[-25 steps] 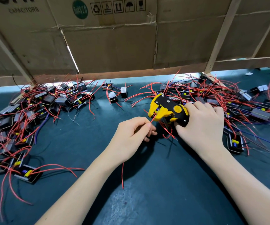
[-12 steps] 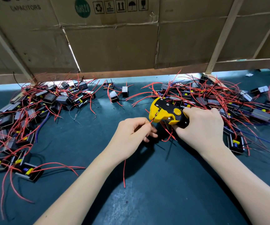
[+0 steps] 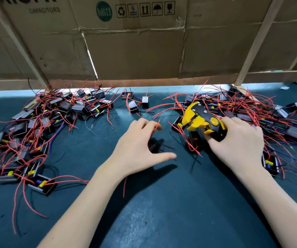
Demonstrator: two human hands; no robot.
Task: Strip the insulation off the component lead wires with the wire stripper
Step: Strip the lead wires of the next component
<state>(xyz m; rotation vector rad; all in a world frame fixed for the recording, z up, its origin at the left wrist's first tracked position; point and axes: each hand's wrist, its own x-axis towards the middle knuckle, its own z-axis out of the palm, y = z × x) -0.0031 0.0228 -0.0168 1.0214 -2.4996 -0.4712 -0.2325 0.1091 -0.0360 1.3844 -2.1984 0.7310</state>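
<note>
Right hand (image 3: 237,142) grips wire stripper (image 3: 200,119); left hand (image 3: 138,145), spread loose just left of it over a component, should pinch one red lead straight into the notch.

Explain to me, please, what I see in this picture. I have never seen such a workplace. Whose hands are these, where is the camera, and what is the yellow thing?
There is no machine here: a person works with two bare hands. The one camera sits on the person's head and looks forward and down, so you see both forearms from above.

The right hand grips a yellow and black wire stripper, whose jaws stand apart. The left hand is spread open over the dark green table, with a thin red wire at its fingertips; whether it pinches the wire I cannot tell.

On the table lie many small box-shaped components with red lead wires, one pile on the left and one on the right. Flattened cardboard boxes form a wall behind.
</note>
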